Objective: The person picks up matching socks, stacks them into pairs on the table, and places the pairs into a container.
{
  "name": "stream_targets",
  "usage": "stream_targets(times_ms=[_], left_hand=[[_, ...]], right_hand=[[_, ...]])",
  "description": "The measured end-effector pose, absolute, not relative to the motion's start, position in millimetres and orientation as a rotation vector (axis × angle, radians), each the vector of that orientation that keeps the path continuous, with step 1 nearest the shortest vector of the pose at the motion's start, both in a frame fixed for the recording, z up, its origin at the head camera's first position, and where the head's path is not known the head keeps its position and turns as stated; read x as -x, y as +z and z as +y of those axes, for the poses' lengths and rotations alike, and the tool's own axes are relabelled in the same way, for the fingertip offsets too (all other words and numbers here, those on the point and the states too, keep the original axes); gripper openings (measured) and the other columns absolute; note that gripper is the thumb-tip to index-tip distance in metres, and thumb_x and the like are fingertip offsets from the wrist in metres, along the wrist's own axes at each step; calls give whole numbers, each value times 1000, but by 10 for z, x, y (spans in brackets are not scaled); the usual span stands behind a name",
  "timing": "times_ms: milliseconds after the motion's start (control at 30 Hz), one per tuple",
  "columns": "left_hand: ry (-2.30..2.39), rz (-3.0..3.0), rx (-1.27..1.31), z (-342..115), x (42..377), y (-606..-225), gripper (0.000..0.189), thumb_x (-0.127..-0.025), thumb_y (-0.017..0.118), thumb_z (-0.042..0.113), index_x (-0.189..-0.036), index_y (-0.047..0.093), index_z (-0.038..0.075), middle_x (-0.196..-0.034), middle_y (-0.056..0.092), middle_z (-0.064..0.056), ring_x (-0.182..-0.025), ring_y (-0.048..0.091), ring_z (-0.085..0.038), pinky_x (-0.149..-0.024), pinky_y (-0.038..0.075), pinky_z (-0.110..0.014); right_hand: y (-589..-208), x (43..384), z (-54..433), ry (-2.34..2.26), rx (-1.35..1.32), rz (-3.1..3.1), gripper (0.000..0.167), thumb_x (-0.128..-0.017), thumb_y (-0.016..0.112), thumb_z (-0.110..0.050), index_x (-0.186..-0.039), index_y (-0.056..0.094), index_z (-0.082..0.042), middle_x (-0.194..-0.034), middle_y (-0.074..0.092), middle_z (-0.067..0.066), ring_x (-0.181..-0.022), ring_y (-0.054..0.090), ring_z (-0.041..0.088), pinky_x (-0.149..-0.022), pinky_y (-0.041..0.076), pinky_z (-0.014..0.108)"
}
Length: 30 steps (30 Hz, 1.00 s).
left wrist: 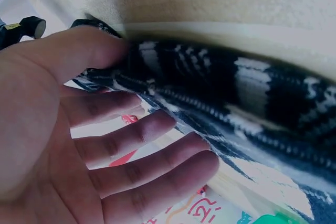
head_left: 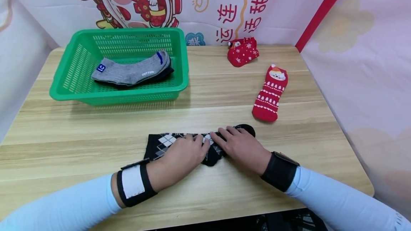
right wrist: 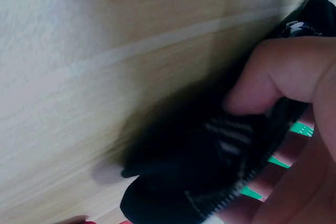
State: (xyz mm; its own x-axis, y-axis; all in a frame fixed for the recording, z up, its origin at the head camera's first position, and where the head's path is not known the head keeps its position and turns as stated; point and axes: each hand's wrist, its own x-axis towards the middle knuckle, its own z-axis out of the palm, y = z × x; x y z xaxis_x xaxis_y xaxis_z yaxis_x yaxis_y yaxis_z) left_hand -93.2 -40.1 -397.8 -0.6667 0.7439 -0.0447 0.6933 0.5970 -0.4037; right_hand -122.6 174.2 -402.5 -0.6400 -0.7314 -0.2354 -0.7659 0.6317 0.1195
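Black argyle sock (head_left: 212, 157), partly hidden, pinched in left grip (head_left: 184, 155) and right grip (head_left: 241, 148)

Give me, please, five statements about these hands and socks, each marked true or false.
The left hand and right hand both touch the black argyle sock. True.
The gray sock marked COTTON lies in the green basket. True.
The right hand rests on the green basket. False: it touches the black argyle sock.
The red snowflake sock lies farther away than the red cat-face sock. True.
The red cat-face sock lies in the green basket. False: it lies on the wooden table.
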Motion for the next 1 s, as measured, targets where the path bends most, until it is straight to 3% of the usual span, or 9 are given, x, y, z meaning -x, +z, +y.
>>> stream_targets(times_ms=[267,567,833,1000], left_hand=[[654,-2883,1214,-479,960,-3988,52,-99,60,18,-148,47,22,-127,59,-8,-107,61,-23,-55,55,-28],[596,-2928,1157,-880,1019,-4011,76,-88,72,12,-154,37,27,-122,56,-12,-99,58,-27,-58,54,-37],[418,-2859,1136,-1288,1027,-4063,68,-85,74,1,-145,50,19,-113,61,-11,-96,61,-28,-64,54,-42],[402,-2769,1175,-1405,1058,-4061,56,-84,75,2,-136,59,12,-112,68,-11,-95,66,-27,-69,56,-41]], right_hand=[[-4026,1283,1716,269,1226,2689,67,-94,70,-15,-154,39,-19,-138,58,11,-122,61,29,-95,55,49],[-4043,1331,1712,212,1261,2712,59,-93,71,-14,-148,48,-16,-138,61,9,-123,62,28,-95,56,47],[-4038,1362,1817,125,1291,2701,55,-91,71,-8,-144,54,-13,-141,61,9,-127,61,31,-96,55,50],[-4036,1367,1938,111,1282,2696,60,-88,74,-6,-144,54,-13,-142,60,9,-128,60,31,-100,52,52]])
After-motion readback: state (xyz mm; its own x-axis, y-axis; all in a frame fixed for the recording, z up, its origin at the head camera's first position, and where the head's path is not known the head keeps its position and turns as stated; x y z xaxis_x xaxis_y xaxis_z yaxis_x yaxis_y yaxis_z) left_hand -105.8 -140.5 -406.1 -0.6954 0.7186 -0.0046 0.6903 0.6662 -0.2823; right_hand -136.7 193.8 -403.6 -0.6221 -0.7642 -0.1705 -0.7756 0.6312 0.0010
